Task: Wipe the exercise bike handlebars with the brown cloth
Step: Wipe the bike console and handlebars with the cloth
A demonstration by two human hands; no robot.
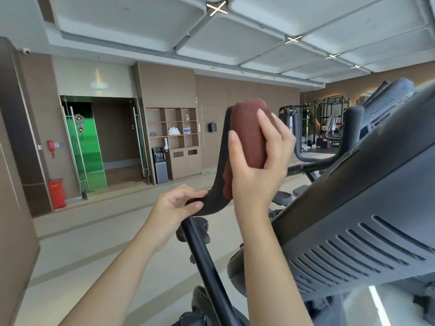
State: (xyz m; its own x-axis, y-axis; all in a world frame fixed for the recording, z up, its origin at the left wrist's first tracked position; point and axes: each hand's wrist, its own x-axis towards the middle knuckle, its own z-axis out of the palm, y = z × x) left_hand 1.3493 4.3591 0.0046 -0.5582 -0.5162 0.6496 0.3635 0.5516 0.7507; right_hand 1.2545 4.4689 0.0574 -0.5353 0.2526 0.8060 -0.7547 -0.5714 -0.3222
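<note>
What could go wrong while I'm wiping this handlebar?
The brown cloth sits bunched over the top of the handlebar, held only by the right hand, so it might slide off on a hard stroke. The left hand grips the lower bend, so that patch may go unwiped.

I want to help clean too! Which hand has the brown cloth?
The right hand: its grip wraps the brown cloth round the upright handlebar. The left hand holds only the handlebar's lower bend.
</note>
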